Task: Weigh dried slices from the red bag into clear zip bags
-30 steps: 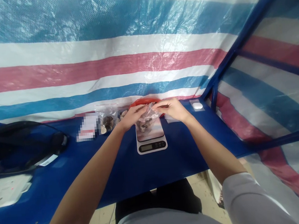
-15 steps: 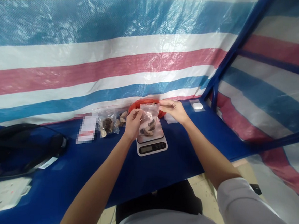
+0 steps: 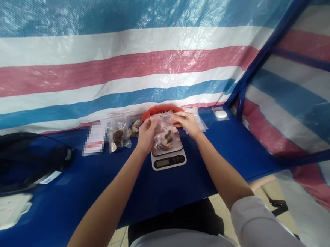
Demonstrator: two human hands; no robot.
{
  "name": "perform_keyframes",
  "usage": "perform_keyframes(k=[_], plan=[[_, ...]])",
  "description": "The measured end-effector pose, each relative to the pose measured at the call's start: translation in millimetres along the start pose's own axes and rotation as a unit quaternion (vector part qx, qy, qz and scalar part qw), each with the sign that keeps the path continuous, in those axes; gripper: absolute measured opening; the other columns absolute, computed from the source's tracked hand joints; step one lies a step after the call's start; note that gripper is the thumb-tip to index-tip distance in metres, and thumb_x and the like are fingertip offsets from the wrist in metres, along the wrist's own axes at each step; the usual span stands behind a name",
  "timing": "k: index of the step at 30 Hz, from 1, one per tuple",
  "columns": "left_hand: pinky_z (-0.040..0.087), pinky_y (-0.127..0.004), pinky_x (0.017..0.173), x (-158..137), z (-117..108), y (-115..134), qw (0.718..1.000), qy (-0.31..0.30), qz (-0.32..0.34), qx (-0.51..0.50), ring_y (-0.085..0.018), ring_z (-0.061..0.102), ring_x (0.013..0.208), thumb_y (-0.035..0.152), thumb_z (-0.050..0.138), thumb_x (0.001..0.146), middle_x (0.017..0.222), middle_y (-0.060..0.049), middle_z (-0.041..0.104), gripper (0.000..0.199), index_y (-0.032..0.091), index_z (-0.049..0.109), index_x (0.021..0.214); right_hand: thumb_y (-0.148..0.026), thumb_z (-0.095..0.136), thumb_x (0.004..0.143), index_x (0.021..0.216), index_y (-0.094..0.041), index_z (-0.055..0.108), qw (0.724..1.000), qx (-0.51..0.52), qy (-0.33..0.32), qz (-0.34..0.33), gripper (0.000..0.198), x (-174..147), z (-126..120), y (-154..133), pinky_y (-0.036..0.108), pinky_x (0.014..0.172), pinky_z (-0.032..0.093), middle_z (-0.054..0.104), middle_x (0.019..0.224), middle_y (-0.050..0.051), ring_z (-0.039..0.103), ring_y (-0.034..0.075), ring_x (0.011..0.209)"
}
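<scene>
A clear zip bag point(image 3: 162, 129) with several brown, dried-looking pieces point(image 3: 167, 139) in its lower part is held by its top edge between my two hands. My left hand point(image 3: 148, 133) pinches the upper left corner. At the upper right corner my right hand point(image 3: 186, 122) has its fingers closed on the bag's edge. Under the bag stands a white digital kitchen scale point(image 3: 169, 161), its weighing plate largely covered by the bag. Right behind lies an open red plastic bag point(image 3: 160, 109), partly hidden by my hands and the clear bag.
Left of the scale are a filled clear bag point(image 3: 118, 136), loose brown pieces point(image 3: 135, 127) and a blurred-out card point(image 3: 94, 139). Flat clear bags point(image 3: 200, 123) and a small bag with a white object point(image 3: 221, 114) lie right. Black headgear point(image 3: 51, 150) and a power strip point(image 3: 10, 211) occupy the far left.
My right hand has moved left and closed on the top edge of the clear bag; its fingers were straighter before. The flat bags on the right show more now. The view has shifted slightly.
</scene>
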State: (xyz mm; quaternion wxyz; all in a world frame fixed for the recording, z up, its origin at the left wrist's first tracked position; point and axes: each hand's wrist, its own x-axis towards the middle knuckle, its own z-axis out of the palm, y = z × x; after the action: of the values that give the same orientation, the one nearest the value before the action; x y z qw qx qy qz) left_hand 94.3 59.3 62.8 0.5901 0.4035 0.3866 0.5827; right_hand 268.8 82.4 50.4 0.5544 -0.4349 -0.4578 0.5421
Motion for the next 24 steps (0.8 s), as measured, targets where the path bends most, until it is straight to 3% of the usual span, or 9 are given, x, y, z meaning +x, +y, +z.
perform_keyframes(k=[7,18,24], plan=[[0.057,-0.026,0.068,10,-13,-4,0.998,0.005,0.052,0.032,-0.012,0.063,0.064,0.047,0.086,0.066,0.072,-0.001,0.07,0.035,0.016,0.071,0.073,-0.053,0.09,0.053,0.077,-0.02,0.076,1.0,0.009,-0.006,0.017,0.043,-1,-3,2,0.031,0.071,0.062,0.073,0.075,0.0,0.07,0.017,0.074],[0.059,-0.03,0.072,11,-19,-9,0.999,0.019,0.036,0.017,-0.015,0.067,0.067,0.046,0.087,0.066,0.076,-0.002,0.073,0.033,0.018,0.073,0.078,-0.053,0.089,0.057,0.079,-0.021,0.078,1.0,0.013,0.016,0.017,0.04,0,-1,14,0.028,0.064,0.061,0.075,0.077,0.001,0.07,0.016,0.071],[0.055,-0.025,0.063,14,-32,-16,0.997,0.038,0.053,0.028,-0.012,0.064,0.063,0.041,0.087,0.067,0.071,0.0,0.071,0.025,0.019,0.076,0.075,-0.051,0.088,0.058,0.072,-0.021,0.076,1.0,0.018,0.022,0.007,0.036,-4,0,16,0.029,0.063,0.06,0.073,0.073,0.0,0.068,0.015,0.067]])
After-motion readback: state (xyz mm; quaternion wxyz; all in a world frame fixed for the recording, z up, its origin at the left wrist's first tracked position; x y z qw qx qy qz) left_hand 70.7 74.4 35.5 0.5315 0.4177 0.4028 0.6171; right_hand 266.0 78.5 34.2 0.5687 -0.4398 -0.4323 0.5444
